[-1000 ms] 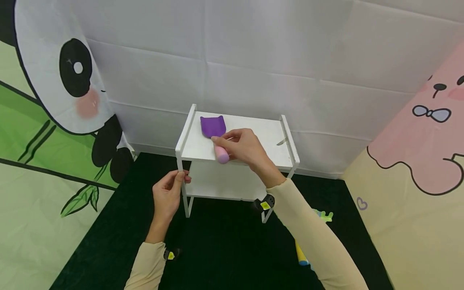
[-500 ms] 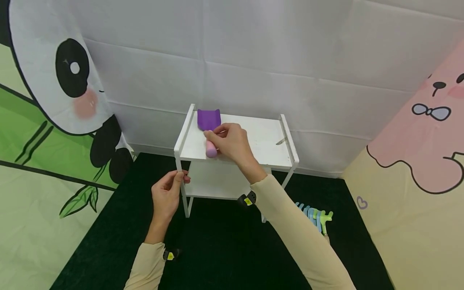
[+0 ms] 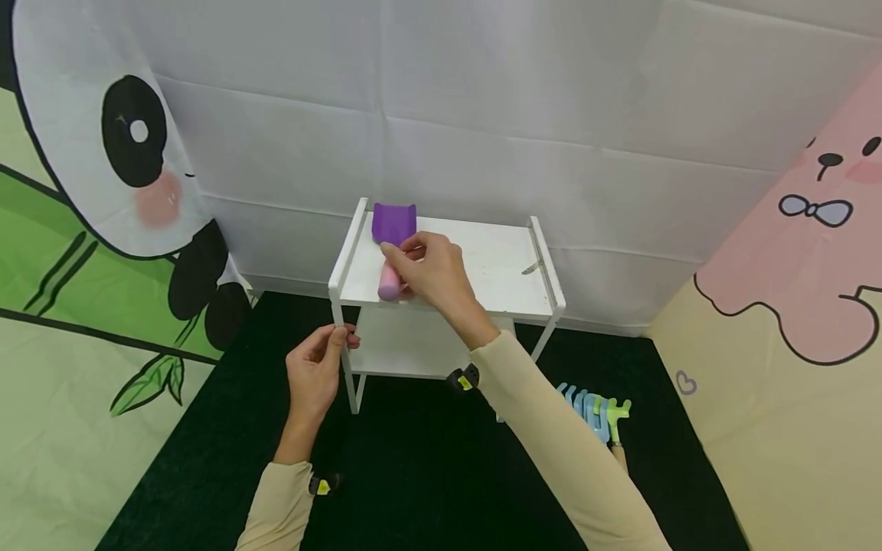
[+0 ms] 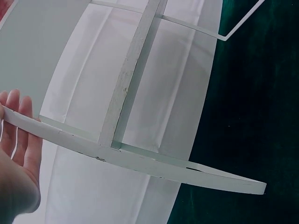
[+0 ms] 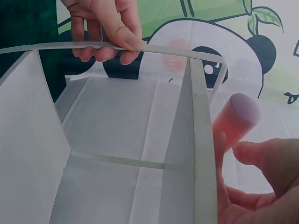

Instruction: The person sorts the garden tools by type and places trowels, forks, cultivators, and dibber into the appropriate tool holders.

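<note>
My right hand (image 3: 437,275) pinches the pink handle of a toy shovel (image 3: 394,223) between thumb and fingers. Its purple scoop points to the back at the left end of a small white shelf's top board (image 3: 482,264). In the right wrist view the handle's round lilac end (image 5: 246,108) sticks up beside the thumb, and the scoop is out of sight. My left hand (image 3: 313,371) grips the shelf's front left leg just below the top. The left wrist view shows those fingers (image 4: 32,149) curled round the thin white leg (image 4: 77,142).
On the dark green floor (image 3: 427,474) at the right lie blue and green toy rakes (image 3: 596,413), partly behind my right sleeve. A lower white board (image 3: 406,344) spans the shelf. A white cloth wall (image 3: 482,115) stands behind it, with a panda print (image 3: 89,138) at left.
My right hand has moved left and slightly back with the shovel, whose scoop has turned straighter toward the wall. More of the rakes shows. My left hand has stayed on the leg.
</note>
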`<state>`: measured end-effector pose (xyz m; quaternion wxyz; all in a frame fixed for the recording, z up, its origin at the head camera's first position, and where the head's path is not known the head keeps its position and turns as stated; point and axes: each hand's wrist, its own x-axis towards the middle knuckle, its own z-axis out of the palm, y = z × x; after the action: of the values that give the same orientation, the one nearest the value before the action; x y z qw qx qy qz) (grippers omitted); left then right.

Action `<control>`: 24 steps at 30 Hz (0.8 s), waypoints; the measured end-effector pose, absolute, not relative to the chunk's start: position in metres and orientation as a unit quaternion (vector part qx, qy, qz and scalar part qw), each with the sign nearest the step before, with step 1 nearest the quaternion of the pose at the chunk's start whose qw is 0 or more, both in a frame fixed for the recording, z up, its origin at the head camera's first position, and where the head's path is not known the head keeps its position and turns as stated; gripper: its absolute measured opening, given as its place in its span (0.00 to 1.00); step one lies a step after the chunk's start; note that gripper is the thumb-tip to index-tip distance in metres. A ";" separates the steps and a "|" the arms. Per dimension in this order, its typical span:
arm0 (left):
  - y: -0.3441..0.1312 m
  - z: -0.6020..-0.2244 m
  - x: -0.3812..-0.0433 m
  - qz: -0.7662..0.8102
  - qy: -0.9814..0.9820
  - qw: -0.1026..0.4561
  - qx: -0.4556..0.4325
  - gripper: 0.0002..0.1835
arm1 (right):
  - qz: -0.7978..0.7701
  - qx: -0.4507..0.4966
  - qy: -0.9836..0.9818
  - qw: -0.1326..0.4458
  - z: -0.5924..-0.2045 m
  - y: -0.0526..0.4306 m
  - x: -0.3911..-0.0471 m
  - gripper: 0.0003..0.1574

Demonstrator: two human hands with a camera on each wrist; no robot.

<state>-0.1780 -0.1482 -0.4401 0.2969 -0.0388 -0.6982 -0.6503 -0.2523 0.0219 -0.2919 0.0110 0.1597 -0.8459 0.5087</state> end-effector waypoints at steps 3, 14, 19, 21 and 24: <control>-0.149 -0.441 -0.178 -0.651 -0.697 0.298 -0.039 0.11 | 0.530 0.171 -0.831 0.003 -0.293 0.025 -0.250 0.20; -0.148 -0.439 -0.178 -0.652 -0.695 0.301 -0.042 0.10 | 0.539 0.198 -0.818 0.028 -0.297 0.044 -0.228 0.19; -0.148 -0.440 -0.178 -0.652 -0.696 0.299 -0.038 0.10 | 0.541 0.208 -0.814 0.038 -0.301 0.054 -0.219 0.19; -0.147 -0.440 -0.178 -0.652 -0.696 0.298 -0.037 0.10 | 0.545 0.213 -0.810 0.040 -0.303 0.058 -0.216 0.18; -0.147 -0.440 -0.178 -0.654 -0.695 0.296 -0.037 0.10 | 0.548 0.219 -0.806 0.042 -0.307 0.065 -0.211 0.18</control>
<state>-0.1780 -0.1465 -0.4403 0.2965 -0.0372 -0.6951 -0.6539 -0.2114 0.0648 -0.3073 0.0417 0.2192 -0.8062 0.5479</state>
